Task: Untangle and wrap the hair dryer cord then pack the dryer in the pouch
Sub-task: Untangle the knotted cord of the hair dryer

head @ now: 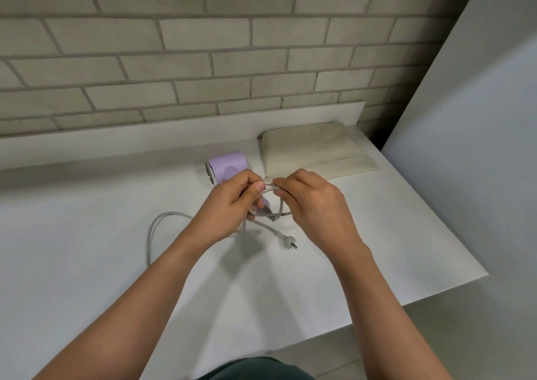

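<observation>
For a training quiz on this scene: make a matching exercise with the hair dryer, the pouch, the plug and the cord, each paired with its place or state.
Column one:
1. hair dryer
2. pouch
3. plug
4. cord

Column two:
A. lies free on the table, prongs pointing right
B. flat, cream, at the back right of the table
C. held in loops between both hands
D. lilac, on the table behind the left hand

Pairs: 1-D, 2-B, 3-A, 4-C
</observation>
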`<control>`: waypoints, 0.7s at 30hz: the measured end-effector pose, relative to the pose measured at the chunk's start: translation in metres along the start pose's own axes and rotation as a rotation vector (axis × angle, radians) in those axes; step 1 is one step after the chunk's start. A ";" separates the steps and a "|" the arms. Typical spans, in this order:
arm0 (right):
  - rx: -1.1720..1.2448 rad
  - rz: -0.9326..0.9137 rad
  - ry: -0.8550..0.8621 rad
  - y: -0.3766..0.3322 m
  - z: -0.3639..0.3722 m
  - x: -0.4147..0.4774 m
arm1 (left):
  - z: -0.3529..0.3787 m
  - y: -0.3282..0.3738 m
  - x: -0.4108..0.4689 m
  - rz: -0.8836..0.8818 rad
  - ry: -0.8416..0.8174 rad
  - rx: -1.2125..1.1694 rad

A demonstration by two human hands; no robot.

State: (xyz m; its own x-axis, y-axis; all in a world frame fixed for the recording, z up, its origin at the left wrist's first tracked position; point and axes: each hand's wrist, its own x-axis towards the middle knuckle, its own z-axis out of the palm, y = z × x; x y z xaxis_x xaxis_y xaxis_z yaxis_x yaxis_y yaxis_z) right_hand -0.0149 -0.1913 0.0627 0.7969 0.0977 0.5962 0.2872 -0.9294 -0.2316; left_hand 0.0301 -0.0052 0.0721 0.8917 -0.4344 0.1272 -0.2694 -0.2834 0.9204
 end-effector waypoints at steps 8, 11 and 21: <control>0.499 0.316 0.443 -0.012 -0.041 0.015 | -0.001 -0.028 -0.011 -0.039 -0.013 0.017; 0.649 0.533 0.453 0.001 -0.050 0.018 | 0.001 -0.033 -0.014 -0.053 -0.011 0.031; 0.489 0.884 -0.046 0.056 -0.012 -0.028 | -0.003 -0.025 0.001 -0.012 0.100 0.012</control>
State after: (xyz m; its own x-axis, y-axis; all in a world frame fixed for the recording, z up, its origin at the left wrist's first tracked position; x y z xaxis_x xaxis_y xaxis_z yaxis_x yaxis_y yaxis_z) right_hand -0.0275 -0.2506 0.0420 0.8463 -0.5319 0.0303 -0.2381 -0.4284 -0.8716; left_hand 0.0386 0.0036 0.0506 0.9267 -0.3432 0.1529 -0.2620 -0.2987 0.9177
